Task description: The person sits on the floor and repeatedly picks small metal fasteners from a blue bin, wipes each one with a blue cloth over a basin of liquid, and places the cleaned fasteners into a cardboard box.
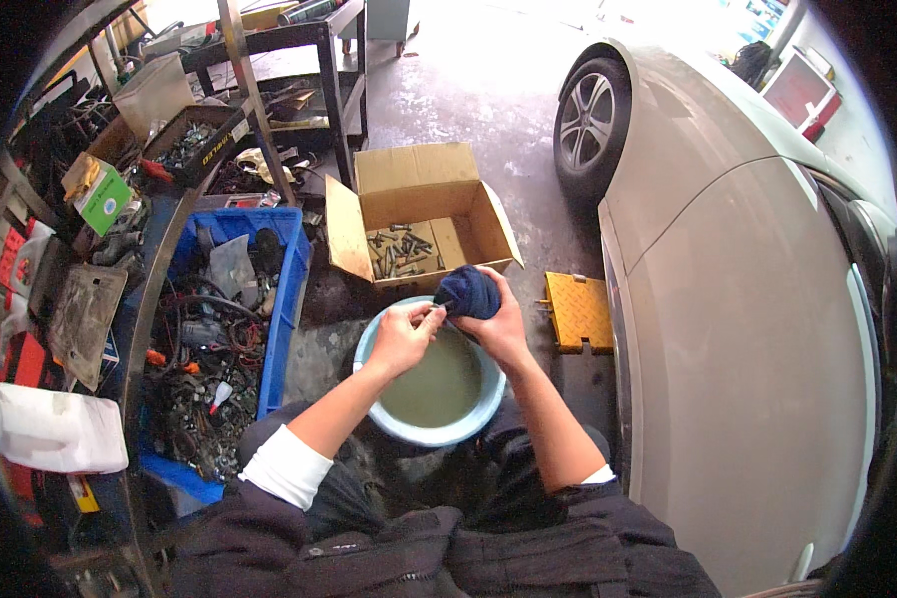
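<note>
My right hand (pixel 503 324) is wrapped round a bunched dark blue cloth (pixel 468 291). Close beside it, my left hand (pixel 405 337) has thumb and fingertips pinched at the cloth's left edge. Whatever small thing sits in that pinch is too small to make out. Both hands are above the far side of a round light-blue tub (pixel 431 436) of murky greenish water (pixel 429 387). Just past the tub stands an open cardboard box (pixel 416 171), with several dark metal bolts (pixel 399 257) lying loose in its left part.
Left of the tub, a blue crate (pixel 287 311) is heaped with cables and metal parts. A cluttered metal rack (pixel 154 284) runs along the left side. A silver car (pixel 747 329) stands close on my right, with a yellow metal plate (pixel 580 314) on the floor beside it.
</note>
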`<move>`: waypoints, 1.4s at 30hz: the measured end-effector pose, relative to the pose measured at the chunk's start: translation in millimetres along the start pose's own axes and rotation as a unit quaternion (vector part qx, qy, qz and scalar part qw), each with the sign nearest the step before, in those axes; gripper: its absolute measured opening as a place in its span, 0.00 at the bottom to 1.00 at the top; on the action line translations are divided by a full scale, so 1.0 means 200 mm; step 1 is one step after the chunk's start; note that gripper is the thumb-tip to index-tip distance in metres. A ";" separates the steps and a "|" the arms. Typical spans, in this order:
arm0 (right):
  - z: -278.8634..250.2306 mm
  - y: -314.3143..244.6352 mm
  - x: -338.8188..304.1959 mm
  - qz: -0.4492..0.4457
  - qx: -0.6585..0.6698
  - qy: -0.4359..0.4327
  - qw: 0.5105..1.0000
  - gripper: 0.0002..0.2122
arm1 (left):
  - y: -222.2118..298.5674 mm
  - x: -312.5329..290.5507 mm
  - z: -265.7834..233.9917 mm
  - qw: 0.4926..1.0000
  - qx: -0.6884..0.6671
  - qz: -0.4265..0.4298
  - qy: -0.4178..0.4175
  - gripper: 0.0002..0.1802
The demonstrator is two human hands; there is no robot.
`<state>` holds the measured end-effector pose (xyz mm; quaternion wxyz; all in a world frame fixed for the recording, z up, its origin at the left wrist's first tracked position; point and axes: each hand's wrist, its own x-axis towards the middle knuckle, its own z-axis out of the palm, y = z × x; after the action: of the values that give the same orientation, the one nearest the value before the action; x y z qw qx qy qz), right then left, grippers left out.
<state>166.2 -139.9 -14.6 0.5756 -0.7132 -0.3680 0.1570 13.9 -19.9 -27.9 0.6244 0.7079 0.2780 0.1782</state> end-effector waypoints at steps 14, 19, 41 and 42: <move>-0.01 -0.06 -0.01 -0.115 -0.105 0.017 0.988 0.37 | 0.09 -0.01 -0.03 0.982 0.132 0.133 0.027 0.10; 0.03 0.01 -0.02 -0.174 -0.165 0.004 0.971 0.36 | 0.09 -0.05 -0.01 0.988 0.128 0.083 0.035 0.12; 0.11 -0.05 -0.06 -0.107 -0.148 0.061 0.981 0.35 | 0.13 -0.03 -0.03 0.984 0.148 0.089 0.049 0.12; 0.10 -0.04 -0.06 -0.118 -0.149 0.048 0.981 0.36 | 0.13 -0.03 -0.04 0.983 0.148 0.093 0.048 0.12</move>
<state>142.7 -133.2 -14.1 0.4940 -0.7492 -0.4412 -0.0029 8.7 -19.3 -1.1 0.4795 0.8058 0.2642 0.2258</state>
